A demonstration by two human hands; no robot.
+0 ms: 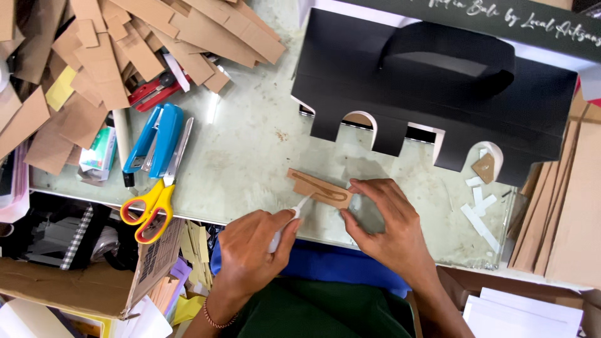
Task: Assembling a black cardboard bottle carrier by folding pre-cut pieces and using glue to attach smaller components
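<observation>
Cluttered glass worktop [250, 144]. Far left: cardboard offcuts [94, 56], blue stapler [156, 141], yellow scissors [149, 209]. Left hand [253, 250], fingers closed around white glue tube [285, 225], nozzle touching brown strip [319, 188] at near edge. Right hand [388, 225], fingers spread, pins strip's right end. Black box [438, 81] behind.

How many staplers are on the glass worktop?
2. A blue stapler lies left of centre, just above the yellow-handled scissors. A red stapler sits further up, partly under the brown cardboard pieces; that pile could hide more.
</observation>
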